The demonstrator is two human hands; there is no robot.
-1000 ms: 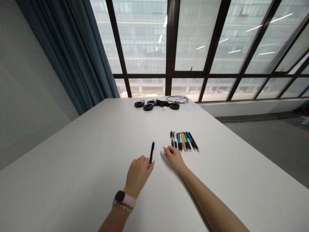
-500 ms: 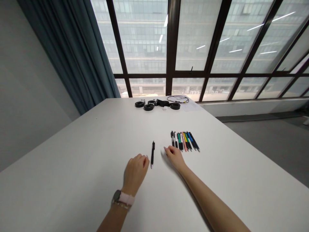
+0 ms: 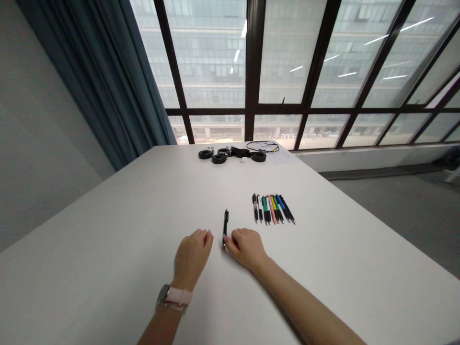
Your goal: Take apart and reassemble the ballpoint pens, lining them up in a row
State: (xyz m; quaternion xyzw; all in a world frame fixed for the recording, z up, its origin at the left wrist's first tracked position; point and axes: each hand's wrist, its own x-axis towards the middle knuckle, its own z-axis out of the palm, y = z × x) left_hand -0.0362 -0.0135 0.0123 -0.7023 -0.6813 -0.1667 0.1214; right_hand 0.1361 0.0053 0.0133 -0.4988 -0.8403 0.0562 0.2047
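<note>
A black click pen [image 3: 225, 221] lies lengthwise on the table between my two hands. My right hand [image 3: 247, 245] is closed, its thumb across the near part of that pen; the other fingertips are hidden under the hand. To the left, my left hand [image 3: 193, 253] is curled into a loose fist, back upward, apart from the pen, and nothing shows in it. A watch with a pink strap [image 3: 178, 295] circles the left wrist. Beyond my right hand several pens [image 3: 270, 209] in black, white, green, pink, yellow and blue lie side by side in a row.
At the far end of the white table [image 3: 118, 225] sit several black tape rolls [image 3: 219, 158], a coiled black cable [image 3: 263, 146] and a sheet of paper [image 3: 284, 157]. The table's right edge drops to a grey floor [image 3: 391, 201]. Windows and a blue curtain [image 3: 97, 86] stand behind.
My right hand has moved toward me and left, from beside the row of pens to the single black pen. My left hand has shifted slightly left, away from that pen.
</note>
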